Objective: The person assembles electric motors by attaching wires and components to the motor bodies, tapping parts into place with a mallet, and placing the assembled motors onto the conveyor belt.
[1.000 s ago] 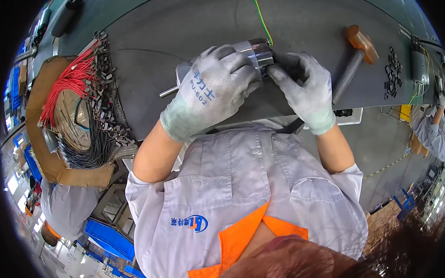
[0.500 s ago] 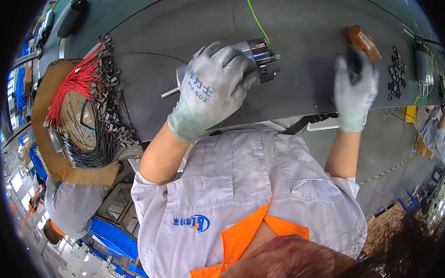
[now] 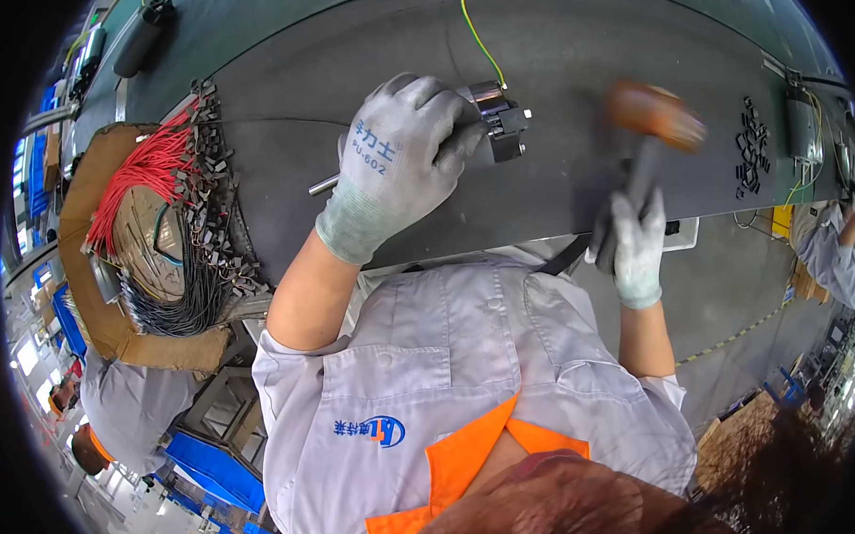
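A cylindrical metal motor (image 3: 483, 97) lies on the dark workbench (image 3: 551, 37), with a black block at its right end and a bare shaft sticking out at its left. My left hand (image 3: 400, 150), in a grey-white glove, is closed over the motor's body. A green-yellow wire (image 3: 481, 39) runs away from the motor's right end. In my gloved right hand (image 3: 637, 246) is a mallet, gripped by its dark handle; its orange-brown mallet head (image 3: 653, 113), blurred by motion, is raised right of the motor, not touching it.
On the left, a cardboard box (image 3: 87, 218) holds red and black wires with connectors. Small black pieces (image 3: 751, 147) are scattered at the bench's right. Other dark cylinders (image 3: 144, 37) stand farther back. Co-workers are visible at lower left and far right.
My right hand has gone from reaching near the mallet to holding it by the handle, moving left and closer to my body. The motor has shifted slightly under my left hand.
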Tool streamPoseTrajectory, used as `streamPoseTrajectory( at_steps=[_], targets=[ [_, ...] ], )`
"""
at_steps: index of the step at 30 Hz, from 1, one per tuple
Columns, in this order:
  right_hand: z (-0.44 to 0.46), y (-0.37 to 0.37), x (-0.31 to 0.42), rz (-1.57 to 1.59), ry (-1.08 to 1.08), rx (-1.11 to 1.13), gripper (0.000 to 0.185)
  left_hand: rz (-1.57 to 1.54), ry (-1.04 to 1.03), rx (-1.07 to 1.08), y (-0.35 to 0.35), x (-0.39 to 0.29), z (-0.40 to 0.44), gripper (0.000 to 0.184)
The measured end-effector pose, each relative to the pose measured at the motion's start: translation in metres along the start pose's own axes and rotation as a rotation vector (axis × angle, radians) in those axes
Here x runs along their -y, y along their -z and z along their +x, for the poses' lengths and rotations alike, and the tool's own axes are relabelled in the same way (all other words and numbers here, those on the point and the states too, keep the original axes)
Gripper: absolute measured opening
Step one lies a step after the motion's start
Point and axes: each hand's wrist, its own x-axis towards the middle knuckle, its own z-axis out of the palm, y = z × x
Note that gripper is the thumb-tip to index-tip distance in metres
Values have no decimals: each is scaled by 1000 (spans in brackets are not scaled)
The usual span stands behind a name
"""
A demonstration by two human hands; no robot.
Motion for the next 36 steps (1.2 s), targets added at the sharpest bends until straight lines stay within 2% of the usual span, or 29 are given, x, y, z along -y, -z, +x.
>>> streamPoseTrajectory(
  at_steps=[1,4,5,8,9,11,12,14,15,18,20,21,23,24,26,27,28,29,31,32,34,35,36],
  targets=[
    [2,-4,-5,-2,9,6,63,-4,-6,2,1,-1,1,14],
    [9,-29,-31,-1162,1518,35,44,12,-24,-16,6,0,1,13],
    [11,-30,-27,-1151,1525,33,44,24,-37,-26,9,1,0,12],
    [12,-37,21,-378,155,259,35,56,-23,-49,25,14,-11,12],
    [19,-33,23,-373,160,267,35,66,10,-67,33,20,-17,13],
    [34,-15,27,-537,417,36,42,80,49,-85,32,24,-25,14],
    [36,-12,28,-535,422,42,42,121,41,-128,27,24,-30,13],
    [40,-10,31,-688,705,-117,33,211,35,-223,16,19,-40,13],
    [42,-14,33,-753,854,-195,30,257,-55,-196,13,8,-43,13],
    [51,-45,39,-583,935,-110,27,493,-286,-2,-10,-24,-66,15],
    [55,-71,43,-479,987,-30,26,558,-589,175,-15,-29,-73,33],
    [53,-81,43,-579,1036,97,28,595,-561,169,-4,-24,-74,33],
    [45,-90,42,-795,1118,326,33,452,-400,115,27,-8,-69,16],
    [42,-87,41,-790,1133,339,33,371,-329,84,43,4,-67,10],
    [40,-67,42,-725,980,446,44,695,-61,2,87,54,-65,7],
    [37,-59,43,-695,900,491,50,800,-28,-58,113,79,-65,7],
    [33,-56,42,-700,911,490,50,748,169,-53,133,118,-72,12],
    [29,-54,39,-749,910,487,59,674,331,-131,152,151,-79,20],
    [26,-54,29,-843,903,476,79,956,689,90,192,185,-84,26],
    [26,-55,26,-844,908,469,79,956,684,84,203,202,-94,26],
    [28,-58,17,-872,970,408,93,952,589,183,212,234,-115,27],
    [28,-58,13,-885,996,374,101,951,575,181,213,238,-118,27],
    [27,-60,10,-881,994,354,101,934,585,209,214,237,-118,26]
  ],
)
